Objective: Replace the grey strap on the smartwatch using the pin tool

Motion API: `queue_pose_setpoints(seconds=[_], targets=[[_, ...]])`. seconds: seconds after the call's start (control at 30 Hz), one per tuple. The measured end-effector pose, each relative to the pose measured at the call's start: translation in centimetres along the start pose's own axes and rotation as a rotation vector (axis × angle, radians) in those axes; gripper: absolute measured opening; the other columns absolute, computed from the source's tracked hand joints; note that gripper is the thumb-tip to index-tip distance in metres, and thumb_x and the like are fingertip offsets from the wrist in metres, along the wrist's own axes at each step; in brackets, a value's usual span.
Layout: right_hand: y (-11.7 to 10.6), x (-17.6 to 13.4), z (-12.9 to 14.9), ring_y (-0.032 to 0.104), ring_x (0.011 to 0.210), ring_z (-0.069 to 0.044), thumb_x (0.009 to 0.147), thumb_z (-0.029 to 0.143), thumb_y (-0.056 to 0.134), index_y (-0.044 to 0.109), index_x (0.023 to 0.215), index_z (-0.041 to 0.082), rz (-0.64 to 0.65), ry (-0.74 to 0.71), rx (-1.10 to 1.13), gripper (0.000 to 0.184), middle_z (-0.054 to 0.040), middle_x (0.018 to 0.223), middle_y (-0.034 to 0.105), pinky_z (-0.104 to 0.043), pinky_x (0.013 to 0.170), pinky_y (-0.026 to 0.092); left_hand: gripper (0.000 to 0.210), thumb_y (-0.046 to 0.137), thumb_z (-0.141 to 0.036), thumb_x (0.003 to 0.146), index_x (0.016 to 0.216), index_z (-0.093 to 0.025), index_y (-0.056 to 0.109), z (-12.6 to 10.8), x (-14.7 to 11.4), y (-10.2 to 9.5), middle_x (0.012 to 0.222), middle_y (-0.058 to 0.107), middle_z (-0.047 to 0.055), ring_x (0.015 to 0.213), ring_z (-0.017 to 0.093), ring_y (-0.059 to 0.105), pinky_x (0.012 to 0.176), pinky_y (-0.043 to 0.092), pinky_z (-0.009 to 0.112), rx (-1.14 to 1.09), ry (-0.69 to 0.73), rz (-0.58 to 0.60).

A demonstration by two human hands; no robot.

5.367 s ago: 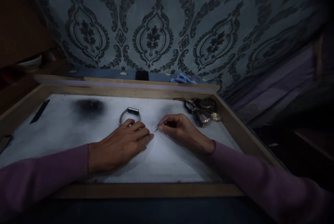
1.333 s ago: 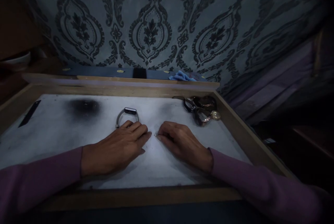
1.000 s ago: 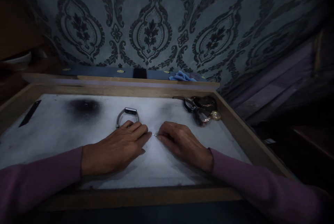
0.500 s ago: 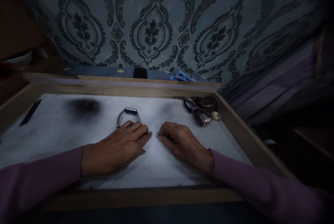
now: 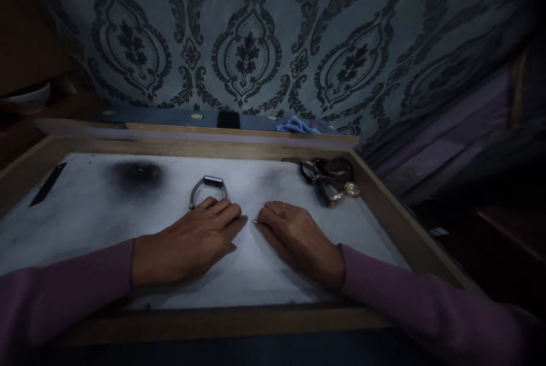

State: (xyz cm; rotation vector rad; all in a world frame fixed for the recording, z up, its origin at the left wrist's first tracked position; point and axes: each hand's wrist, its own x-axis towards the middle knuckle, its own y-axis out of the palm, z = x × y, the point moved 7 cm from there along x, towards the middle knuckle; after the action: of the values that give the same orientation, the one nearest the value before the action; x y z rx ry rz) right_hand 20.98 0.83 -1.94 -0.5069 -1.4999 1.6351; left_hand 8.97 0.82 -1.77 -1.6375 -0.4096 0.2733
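Observation:
My right hand [image 5: 298, 235] pinches a thin, shiny metal pin [image 5: 253, 221] between thumb and fingertips. Its tip points left, a short gap from the fingertips of my left hand [image 5: 194, 244]. My left fingers are closed together, knuckles up, and whatever they may hold is hidden under them. Just beyond that hand a watch [image 5: 212, 181] with a dark rectangular face and a grey strap stands on its edge. My left fingers cover the near part of the strap, so I cannot tell whether they touch it.
Both hands rest over a white board [image 5: 170, 292] inside a raised wooden frame [image 5: 379, 201]. Several watches [image 5: 328, 181] lie heaped at the back right. A dark flat strip [image 5: 48, 185] lies far left. Behind the frame are a black phone-like object [image 5: 228, 120] and a blue cloth [image 5: 296, 124].
The right hand has turned slightly, its fingers curling more over the pin, and less of the pin's length shows. The left hand and the grey-strapped watch stay practically still.

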Motion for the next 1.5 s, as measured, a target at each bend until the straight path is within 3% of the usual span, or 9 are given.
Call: queue_pose_setpoints(seconds=[0.13, 0.33, 0.6, 0.77, 1.1, 1.5], targets=[[0.1, 0.0, -0.2, 0.058, 0.069, -0.016, 0.096, 0.014, 0.048, 0.055, 0.079, 0.017, 0.008, 0.039, 0.029, 0.019, -0.0051, 0.077, 0.063, -0.027, 0.064, 0.041, 0.018, 0.053, -0.019, 0.095, 0.113, -0.015, 0.055, 0.0, 0.0, -0.2, 0.11, 0.055, 0.008, 0.099, 0.023, 0.049, 0.085, 0.038, 0.037, -0.022, 0.005, -0.009], [0.2, 0.2, 0.1, 0.056, 0.071, -0.018, 0.095, 0.011, 0.048, 0.056, 0.079, 0.017, -0.026, -0.027, -0.04, 0.019, -0.0055, 0.075, 0.061, -0.029, 0.066, 0.042, 0.018, 0.052, -0.015, 0.094, 0.112, -0.015, 0.055, 0.1, -0.1, -0.1, 0.109, 0.055, 0.007, 0.097, 0.023, 0.049, 0.084, 0.038, 0.036, -0.068, 0.001, -0.002], [0.2, 0.4, -0.7, 0.059, 0.073, -0.017, 0.094, 0.013, 0.051, 0.055, 0.079, 0.017, 0.019, 0.077, 0.088, 0.016, -0.0048, 0.079, 0.063, -0.028, 0.067, 0.044, 0.025, 0.043, -0.011, 0.096, 0.118, -0.016, 0.053, 0.5, -0.4, -0.6, 0.112, 0.055, 0.008, 0.097, 0.021, 0.049, 0.086, 0.042, 0.037, -0.166, -0.025, -0.022], [0.2, 0.4, -0.8, 0.06, 0.073, -0.016, 0.095, 0.013, 0.05, 0.056, 0.08, 0.017, 0.027, 0.082, 0.083, 0.016, -0.0053, 0.08, 0.064, -0.029, 0.067, 0.045, 0.025, 0.033, -0.009, 0.099, 0.11, -0.018, 0.054, 1.3, -0.6, -0.5, 0.116, 0.055, 0.007, 0.099, 0.019, 0.05, 0.088, 0.044, 0.034, -0.223, -0.091, -0.021], [0.3, 0.5, -0.8, 0.06, 0.074, -0.017, 0.095, 0.014, 0.05, 0.056, 0.081, 0.017, 0.017, 0.062, 0.095, 0.015, -0.0059, 0.081, 0.064, -0.029, 0.068, 0.045, 0.032, 0.033, -0.005, 0.098, 0.12, -0.014, 0.054, 0.5, -0.7, -0.7, 0.114, 0.058, 0.011, 0.098, 0.022, 0.053, 0.085, 0.042, 0.037, 0.053, 0.034, -0.035], [0.2, 0.5, -0.5, 0.058, 0.073, -0.019, 0.096, 0.014, 0.051, 0.057, 0.082, 0.017, -0.029, -0.015, 0.063, 0.015, -0.006, 0.079, 0.063, -0.03, 0.066, 0.043, 0.046, 0.037, -0.001, 0.092, 0.132, -0.018, 0.05, 1.1, -0.4, -1.3, 0.105, 0.06, 0.007, 0.091, 0.022, 0.053, 0.076, 0.041, 0.035, 0.226, 0.016, 0.131]])
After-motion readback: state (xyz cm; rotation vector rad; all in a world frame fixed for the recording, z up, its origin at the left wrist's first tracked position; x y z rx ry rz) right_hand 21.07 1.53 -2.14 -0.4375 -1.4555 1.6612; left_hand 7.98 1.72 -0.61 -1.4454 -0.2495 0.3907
